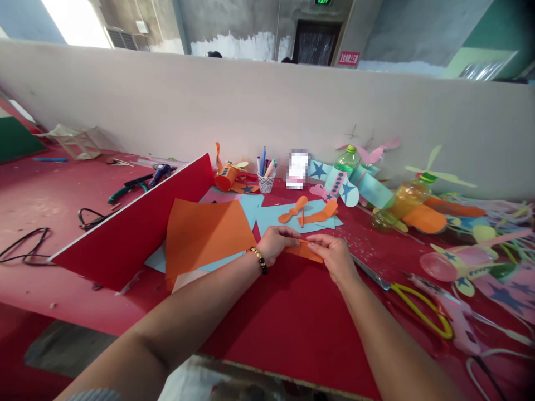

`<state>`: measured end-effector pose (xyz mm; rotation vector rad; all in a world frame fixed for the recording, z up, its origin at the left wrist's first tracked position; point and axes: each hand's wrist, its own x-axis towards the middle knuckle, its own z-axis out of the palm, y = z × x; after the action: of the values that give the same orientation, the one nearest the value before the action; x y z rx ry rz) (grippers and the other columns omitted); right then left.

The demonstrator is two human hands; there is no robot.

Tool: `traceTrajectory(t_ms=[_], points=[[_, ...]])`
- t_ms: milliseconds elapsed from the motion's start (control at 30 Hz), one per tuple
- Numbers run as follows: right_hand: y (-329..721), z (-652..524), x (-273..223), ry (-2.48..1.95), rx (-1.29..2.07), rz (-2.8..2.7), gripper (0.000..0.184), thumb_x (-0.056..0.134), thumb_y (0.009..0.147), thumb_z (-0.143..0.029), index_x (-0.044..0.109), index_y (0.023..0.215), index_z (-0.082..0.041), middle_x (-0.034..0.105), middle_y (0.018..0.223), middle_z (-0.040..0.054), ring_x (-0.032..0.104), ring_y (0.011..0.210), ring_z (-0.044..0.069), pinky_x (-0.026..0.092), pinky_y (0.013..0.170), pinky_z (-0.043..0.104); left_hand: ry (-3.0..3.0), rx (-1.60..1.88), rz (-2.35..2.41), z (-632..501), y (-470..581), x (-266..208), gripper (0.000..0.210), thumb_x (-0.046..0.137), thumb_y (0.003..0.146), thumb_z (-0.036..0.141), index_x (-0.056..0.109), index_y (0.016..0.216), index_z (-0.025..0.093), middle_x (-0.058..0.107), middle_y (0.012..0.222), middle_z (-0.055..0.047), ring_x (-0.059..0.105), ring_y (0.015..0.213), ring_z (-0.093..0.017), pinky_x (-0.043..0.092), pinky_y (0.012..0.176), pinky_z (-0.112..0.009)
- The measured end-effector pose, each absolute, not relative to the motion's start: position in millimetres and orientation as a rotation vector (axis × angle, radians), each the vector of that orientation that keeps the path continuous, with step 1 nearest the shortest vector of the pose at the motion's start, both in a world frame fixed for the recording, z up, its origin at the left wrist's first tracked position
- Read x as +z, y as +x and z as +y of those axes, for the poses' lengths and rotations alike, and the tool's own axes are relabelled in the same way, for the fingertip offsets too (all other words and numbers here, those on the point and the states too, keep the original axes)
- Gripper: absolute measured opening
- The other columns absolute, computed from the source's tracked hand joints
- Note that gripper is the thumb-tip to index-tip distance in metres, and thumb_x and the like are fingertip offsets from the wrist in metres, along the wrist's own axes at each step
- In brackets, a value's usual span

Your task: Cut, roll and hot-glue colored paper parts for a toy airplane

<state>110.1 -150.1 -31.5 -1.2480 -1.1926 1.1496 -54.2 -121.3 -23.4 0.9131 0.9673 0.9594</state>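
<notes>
An orange strip of paper [306,253] is pinched along its upper edge between the thumb and fingers of a person's left hand [276,245] and right hand [334,257], the two close together above the red surface [284,323]; whether the strip's lower edge touches down cannot be told. A gold-and-black bracelet [259,260] circles the left wrist.

Just beyond the fingertips, an orange propeller-shaped cutout [295,210] and a bent orange piece [321,214] lie on light-blue paper [270,221]. To the left, a large orange sheet [209,234] overlaps more paper beside a red board [137,234] tilted on its edge. Near the right forearm lie yellow-handled scissors [378,280], with a pink glue gun [460,322] alongside.

Farther back, a patterned cup [266,184] of pens stands between an orange paper model [225,177] and an upright phone [298,169], its screen pixelated. Bottle-bodied models crowd the right, among them a green bottle [346,160] with light-blue paper parts and a yellow bottle [412,197] topped by a propeller. A pale partition [267,106] runs behind them.
</notes>
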Motion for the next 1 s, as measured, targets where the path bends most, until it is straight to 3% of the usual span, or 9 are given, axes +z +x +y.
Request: traceTrajectory(t_ms=[200,433,1000], points=[[109.4,-148.6,-33.3,-1.276,1.179,-1.169,0.024,0.077,0.056,-0.036,0.069,0.072,-0.02,0.07,0.068,0.0033,0.063,0.064,0.02,0.05,0.066,0.034,1.14,0.964,1.013,-118.4,-56.7,-24.6,0.02,0.078,0.052,0.014,0.067,0.067,0.011,0.059,0.057,0.0,0.051,0.052,-0.007,0.042,0.054,-0.02],[110.2,-151.7,-25.8,-1.353,1.115,-1.351,0.016,0.071,0.064,-0.035,0.066,0.07,-0.02,0.068,0.063,0.0014,0.06,0.057,0.017,0.045,0.057,0.03,1.322,0.854,1.05,-113.7,-63.0,-26.0,0.02,0.076,0.054,0.021,0.07,0.072,0.013,0.063,0.062,-0.002,0.053,0.058,-0.01,0.039,0.055,-0.021],[115.8,-150.7,-25.3,-1.379,1.039,-1.53,0.019,0.067,0.068,-0.035,0.068,0.077,-0.019,0.07,0.068,0.0043,0.063,0.064,0.02,0.047,0.062,0.031,1.412,0.807,1.063,-112.9,-64.6,-28.1,0.024,0.074,0.057,0.031,0.072,0.072,0.013,0.063,0.062,-0.001,0.048,0.055,-0.009,0.036,0.051,-0.021]])
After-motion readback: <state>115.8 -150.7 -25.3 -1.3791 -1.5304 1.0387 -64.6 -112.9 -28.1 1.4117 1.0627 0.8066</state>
